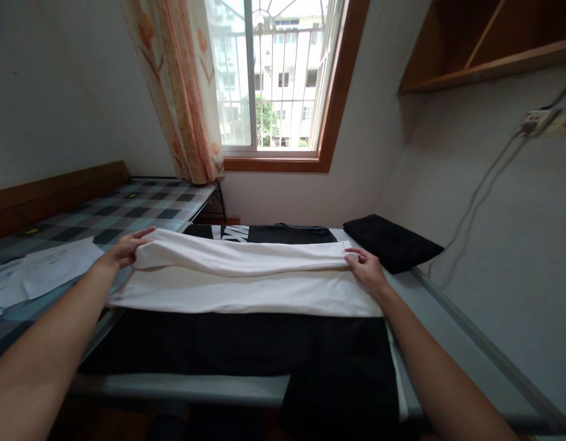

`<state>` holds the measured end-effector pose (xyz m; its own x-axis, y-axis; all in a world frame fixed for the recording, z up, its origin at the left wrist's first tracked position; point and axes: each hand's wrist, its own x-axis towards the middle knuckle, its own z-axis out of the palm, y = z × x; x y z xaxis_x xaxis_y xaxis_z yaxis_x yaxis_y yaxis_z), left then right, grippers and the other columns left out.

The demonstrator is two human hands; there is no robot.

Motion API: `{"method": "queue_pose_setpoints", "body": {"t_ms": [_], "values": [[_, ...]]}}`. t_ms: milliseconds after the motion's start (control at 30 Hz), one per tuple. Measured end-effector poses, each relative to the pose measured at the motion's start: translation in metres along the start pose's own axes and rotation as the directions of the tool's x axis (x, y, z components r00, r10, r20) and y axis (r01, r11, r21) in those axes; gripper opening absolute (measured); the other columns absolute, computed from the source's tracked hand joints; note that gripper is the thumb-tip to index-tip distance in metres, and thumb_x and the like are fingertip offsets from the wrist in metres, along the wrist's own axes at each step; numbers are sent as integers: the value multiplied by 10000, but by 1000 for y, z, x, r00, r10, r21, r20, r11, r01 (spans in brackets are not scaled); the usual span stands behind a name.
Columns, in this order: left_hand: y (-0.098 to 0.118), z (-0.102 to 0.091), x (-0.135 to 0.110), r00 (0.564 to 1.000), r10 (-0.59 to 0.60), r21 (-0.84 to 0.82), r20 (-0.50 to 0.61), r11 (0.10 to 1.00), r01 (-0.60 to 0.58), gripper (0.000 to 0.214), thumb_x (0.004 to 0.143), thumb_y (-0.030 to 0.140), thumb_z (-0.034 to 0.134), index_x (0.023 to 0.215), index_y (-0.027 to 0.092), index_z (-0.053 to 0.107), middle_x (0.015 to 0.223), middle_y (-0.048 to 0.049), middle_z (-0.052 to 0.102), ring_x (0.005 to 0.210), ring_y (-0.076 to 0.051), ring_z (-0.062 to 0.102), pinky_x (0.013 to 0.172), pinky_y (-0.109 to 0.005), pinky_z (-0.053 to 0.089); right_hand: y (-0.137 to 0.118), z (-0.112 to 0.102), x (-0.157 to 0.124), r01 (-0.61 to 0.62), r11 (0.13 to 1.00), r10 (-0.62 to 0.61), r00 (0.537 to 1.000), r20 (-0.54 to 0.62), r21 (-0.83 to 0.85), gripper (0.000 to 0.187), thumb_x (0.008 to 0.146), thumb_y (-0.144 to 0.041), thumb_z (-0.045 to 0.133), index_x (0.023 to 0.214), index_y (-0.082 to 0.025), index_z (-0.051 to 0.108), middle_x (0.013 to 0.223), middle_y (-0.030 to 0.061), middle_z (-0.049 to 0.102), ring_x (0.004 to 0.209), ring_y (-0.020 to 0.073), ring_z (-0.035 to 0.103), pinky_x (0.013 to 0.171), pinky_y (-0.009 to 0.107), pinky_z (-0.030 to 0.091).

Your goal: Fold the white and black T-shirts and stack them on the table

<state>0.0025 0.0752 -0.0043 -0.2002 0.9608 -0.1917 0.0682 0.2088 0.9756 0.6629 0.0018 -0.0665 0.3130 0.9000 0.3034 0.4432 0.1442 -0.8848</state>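
A white cloth (246, 291) stretches from side to side in front of me, its far part raised in a long fold. My left hand (130, 246) pinches the fold's left end, fingers closed on the fabric. At the right end, my right hand (366, 269) grips the same fold between thumb and fingers. Black fabric (218, 343) lies on the near side and hangs over the front edge at the right. Beyond the fold is more black fabric with white lettering (236, 233). Whether the white and black parts are one garment, I cannot tell.
A grey board-like surface (448, 324) lies under the cloth. A folded black item (391, 242) rests at its back right. On the left stands a bed with a checked cover (158, 205) and papers (57, 269). Cables (476, 196) hang along the right wall.
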Motion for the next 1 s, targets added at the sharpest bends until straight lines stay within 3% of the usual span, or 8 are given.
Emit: {"method": "queue_pose_setpoints", "body": {"t_ms": [100, 267, 433, 600, 767, 833, 900, 1000], "values": [[0, 0, 8, 998, -43, 34, -39, 998, 44, 806, 691, 22, 690, 1432, 185, 418, 769, -10, 699, 509, -104, 608, 491, -225, 530, -5, -1, -3, 27, 1000, -27, 999, -44, -5, 437, 646, -463, 640, 924, -131, 695, 613, -18, 507, 550, 120, 408, 512, 245, 311], [-12, -12, 19, 976, -215, 193, -16, 957, 214, 713, 725, 83, 706, 1390, 136, 456, 840, -33, 723, 629, -143, 646, 579, -266, 547, -3, -2, -10, -51, 989, 65, 993, 98, -139, 380, 622, -435, 649, 850, -138, 712, 536, -55, 392, 499, 105, 336, 469, 239, 251], [-21, -29, 22, 987, -160, 157, -18, 974, 160, 475, 760, 277, 747, 1186, 120, 608, 922, -44, 733, 727, -123, 650, 654, -224, 531, 2, -2, -10, -17, 974, 39, 995, 95, -226, 372, 657, -431, 607, 865, -145, 722, 579, -25, 473, 531, 125, 406, 487, 245, 295], [-25, -40, 14, 981, -157, 269, 110, 955, 123, 596, 715, 317, 775, 1241, 121, 577, 1101, -94, 713, 888, -168, 664, 735, -263, 537, 5, -1, -8, 34, 966, -8, 995, 103, -256, 393, 690, -489, 611, 842, -146, 728, 644, 18, 577, 579, 147, 472, 530, 261, 350], [-11, -29, 1, 988, -29, 435, 152, 900, -41, 695, 673, 412, 773, 1268, 120, 563, 1215, -124, 661, 1020, -205, 637, 810, -296, 527, -4, -5, -11, 18, 973, 29, 979, 201, -228, 486, 647, -551, 685, 908, -144, 739, 671, 29, 606, 586, 157, 495, 536, 268, 364], [-3, -23, -2, 990, 32, 594, 136, 798, -107, 676, 705, 457, 715, 1254, 91, 572, 1204, -154, 653, 1005, -232, 636, 792, -330, 528, -7, -10, -12, 13, 975, 51, 960, 275, -224, 516, 631, -530, 717, 977, -147, 732, 694, 30, 610, 613, 167, 516, 550, 269, 383], [3, -17, -6, 986, 141, 796, 90, 585, -156, 621, 687, 479, 699, 1155, 74, 640, 1133, -164, 663, 999, -271, 626, 816, -376, 517, -8, -14, -12, 21, 971, 61, 942, 329, -239, 504, 654, -475, 704, 1043, -156, 717, 743, 38, 615, 654, 180, 542, 576, 275, 409], [4, -5, -18, 923, 341, 905, 181, 310, -292, 542, 664, 522, 684, 1017, 111, 709, 1083, -144, 639, 1030, -296, 596, 904, -406, 476, -6, -17, -12, 126, 919, -22, 962, 270, -374, 403, 665, -375, 673, 1024, -202, 729, 934, 75, 604, 820, 220, 576, 711, 319, 448]]}}
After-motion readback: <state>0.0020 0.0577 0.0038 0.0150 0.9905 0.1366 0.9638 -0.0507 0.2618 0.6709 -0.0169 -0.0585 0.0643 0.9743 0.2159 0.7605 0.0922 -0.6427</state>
